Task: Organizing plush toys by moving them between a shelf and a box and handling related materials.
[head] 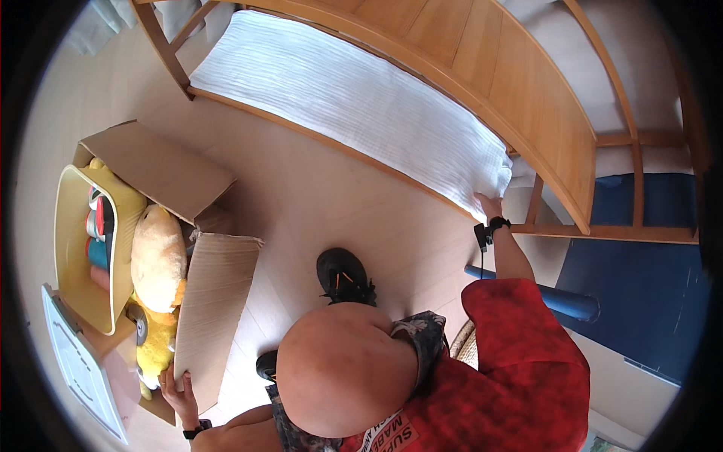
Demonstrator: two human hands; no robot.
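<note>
My right hand (pixel 489 204) touches the near right corner of a white ribbed cloth (pixel 350 93), which lies over the low shelf of a wooden rack; whether its fingers grip the cloth is unclear. At the lower left, my left hand (pixel 182 395) rests at the edge of an open cardboard box (pixel 217 316), beside its raised flap. Inside the box are a cream plush toy (pixel 159 257), a yellow plush toy (pixel 155 339) and a tilted yellow plastic bin (pixel 82 248) holding several rolled items (pixel 99 251).
The wooden rack (pixel 534 101) stretches across the top and right. A pale plastic lid (pixel 82 361) leans beside the box. A blue roll (pixel 565 302) lies near my right forearm, by a dark blue panel (pixel 632 294). My black shoe (pixel 342 274) stands on the pale floor (pixel 282 186); a woven basket (pixel 466 344) is partly hidden.
</note>
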